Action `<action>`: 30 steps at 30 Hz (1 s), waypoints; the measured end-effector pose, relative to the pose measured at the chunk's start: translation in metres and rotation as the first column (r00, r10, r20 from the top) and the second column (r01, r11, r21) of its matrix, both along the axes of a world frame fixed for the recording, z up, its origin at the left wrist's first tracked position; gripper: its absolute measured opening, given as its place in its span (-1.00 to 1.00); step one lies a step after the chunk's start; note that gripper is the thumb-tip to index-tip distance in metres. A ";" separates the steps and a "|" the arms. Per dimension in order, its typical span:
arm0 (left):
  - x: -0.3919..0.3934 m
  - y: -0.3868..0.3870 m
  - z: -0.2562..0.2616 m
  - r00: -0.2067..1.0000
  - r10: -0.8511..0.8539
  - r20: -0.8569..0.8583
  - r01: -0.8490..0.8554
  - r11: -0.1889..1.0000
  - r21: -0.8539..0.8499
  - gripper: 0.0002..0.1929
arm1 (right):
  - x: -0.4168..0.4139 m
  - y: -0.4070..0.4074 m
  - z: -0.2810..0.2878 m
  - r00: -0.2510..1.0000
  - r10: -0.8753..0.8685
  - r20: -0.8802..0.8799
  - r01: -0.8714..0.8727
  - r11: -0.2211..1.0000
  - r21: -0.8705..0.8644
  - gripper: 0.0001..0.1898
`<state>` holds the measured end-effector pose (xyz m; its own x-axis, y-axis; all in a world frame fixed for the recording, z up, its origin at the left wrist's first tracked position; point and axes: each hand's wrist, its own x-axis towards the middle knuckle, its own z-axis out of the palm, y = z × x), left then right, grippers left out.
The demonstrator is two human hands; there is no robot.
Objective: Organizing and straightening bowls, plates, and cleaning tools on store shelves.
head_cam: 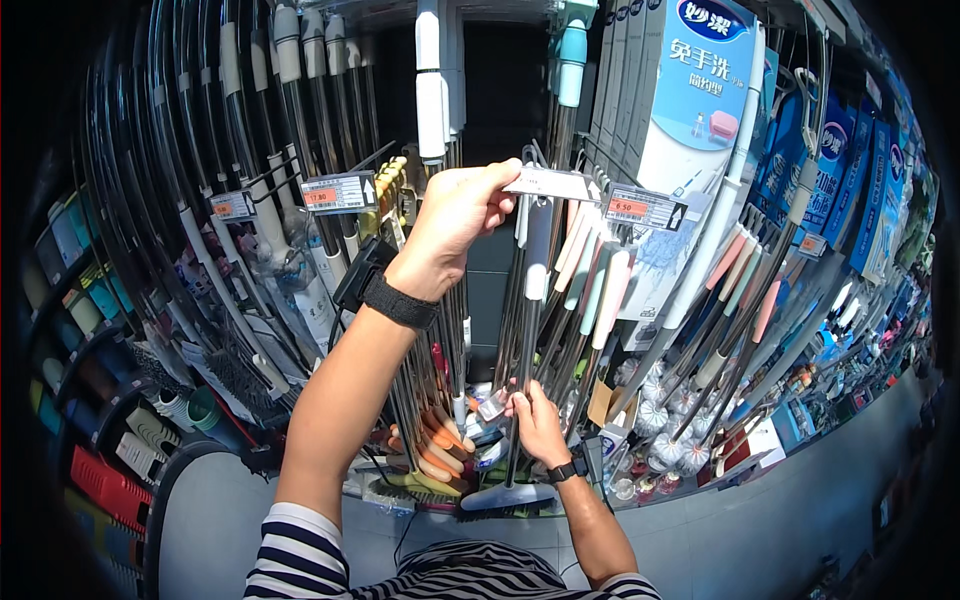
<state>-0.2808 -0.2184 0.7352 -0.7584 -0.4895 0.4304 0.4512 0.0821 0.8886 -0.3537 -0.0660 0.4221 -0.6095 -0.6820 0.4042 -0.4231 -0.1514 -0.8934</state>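
Note:
My left hand (466, 217) is raised, its thumb and fingers pinching the left end of a price label holder (556, 184) at the front of a display hook. Just behind and below that label hangs a broom with a grey and white handle grip (535, 259). Lower down, my right hand (540, 427) has its fingers at this broom's metal pole (529, 330). A small whitish tag (492, 407) shows beside the fingertips; whether they also hold it is unclear. The blue-grey broom head (508, 496), bristles down, is at the bottom of the display.
Long-handled mops and poles (217, 120) crowd the left. Pastel-handled brushes (592, 285) hang at the right, by a tall blue and white box (694, 97). White round brush heads (667, 420) sit lower right. Dustpans (111, 487) fill a rack at far left. Grey floor (675, 547) lies in front.

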 end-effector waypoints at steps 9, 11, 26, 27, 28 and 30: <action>-0.009 -0.007 -0.022 1.000 0.024 -0.017 -0.025 0.996 -0.080 -0.69 | -0.008 -0.013 -0.006 0.997 0.055 0.045 -0.056 0.998 0.021 -0.70; -0.012 -0.005 -0.034 0.998 -0.009 -0.062 0.006 0.999 -0.042 -0.58 | -0.012 -0.017 -0.009 0.998 0.044 0.035 -0.045 0.998 0.041 -0.69; -0.043 -0.012 -0.168 0.947 0.265 0.180 -0.110 0.797 -0.594 -0.74 | -0.041 -0.048 -0.043 0.992 -0.016 0.128 0.018 1.000 -0.012 -0.76; -0.042 -0.013 -0.172 0.934 0.274 0.230 -0.078 0.783 -0.617 -0.74 | -0.037 -0.049 -0.043 0.991 -0.017 0.130 0.018 1.000 -0.008 -0.76; -0.040 -0.015 -0.179 0.926 0.281 0.254 -0.052 0.758 -0.650 -0.73 | -0.032 -0.050 -0.043 0.987 -0.002 0.160 0.013 0.998 -0.064 -0.77; -0.033 -0.015 -0.197 0.929 0.294 0.222 -0.054 0.705 -0.708 -0.73 | -0.027 -0.045 -0.042 0.975 0.021 0.223 -0.002 0.996 -0.086 -0.75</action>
<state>-0.3137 -0.2329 0.5382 -0.8356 -0.2904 0.4663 0.0905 0.7645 0.6383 -0.3812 -0.1115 0.3802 -0.6832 -0.6587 0.3152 -0.2123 -0.2339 -0.9488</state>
